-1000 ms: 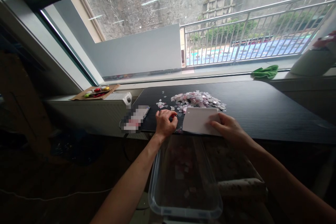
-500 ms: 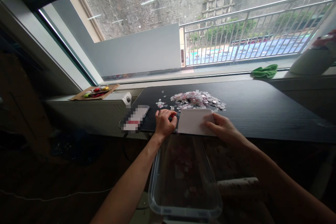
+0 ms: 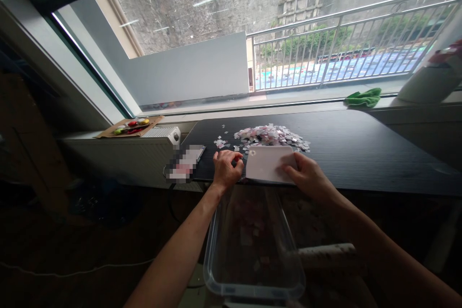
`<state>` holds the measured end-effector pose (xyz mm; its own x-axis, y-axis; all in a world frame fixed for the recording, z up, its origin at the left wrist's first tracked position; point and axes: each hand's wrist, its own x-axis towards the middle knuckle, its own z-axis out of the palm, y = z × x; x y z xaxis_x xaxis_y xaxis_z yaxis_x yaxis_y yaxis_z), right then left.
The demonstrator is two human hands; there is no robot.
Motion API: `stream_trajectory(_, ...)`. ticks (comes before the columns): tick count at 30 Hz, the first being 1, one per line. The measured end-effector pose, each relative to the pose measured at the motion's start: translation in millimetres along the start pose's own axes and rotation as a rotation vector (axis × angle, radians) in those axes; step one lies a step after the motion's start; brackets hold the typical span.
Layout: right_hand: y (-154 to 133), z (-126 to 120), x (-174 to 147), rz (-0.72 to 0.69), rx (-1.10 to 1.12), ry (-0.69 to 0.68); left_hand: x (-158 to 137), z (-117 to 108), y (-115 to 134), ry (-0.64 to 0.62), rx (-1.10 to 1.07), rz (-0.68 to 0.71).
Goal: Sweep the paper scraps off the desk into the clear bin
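Note:
My right hand grips the right end of a white flat board with rounded corners, thumb on its near face. The board stands at the near table edge, in front of a pile of small white and pink paper pieces. To its left, my left hand is by the table edge with its fingers curled in; what they hold, if anything, I cannot make out. Below both hands is a clear plastic bin, with some paper pieces inside.
A blurred-out phone-like item lies at the left of the dark table. Further left, a radiator carries cardboard with colourful small things. A green cloth and a white container are on the window sill.
The white board and my right hand have shifted slightly away from me, and the board's tilt has changed a little. My left hand has stayed in place.

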<state>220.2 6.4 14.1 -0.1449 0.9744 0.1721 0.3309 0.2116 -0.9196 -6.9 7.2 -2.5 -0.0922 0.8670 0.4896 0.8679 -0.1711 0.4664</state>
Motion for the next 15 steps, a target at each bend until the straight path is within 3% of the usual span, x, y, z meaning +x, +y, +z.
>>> stream_trajectory(11, -1.8, -0.3, -2.1, -0.042, -0.039, 0.019, 0.5, -0.1, 0.9, -0.004, 0.007, -0.005)
stream_trajectory(15, -2.8, -0.8, -4.3, -0.033, 0.000, -0.046, 0.4, 0.0, 1.5, -0.001, 0.007, -0.012)
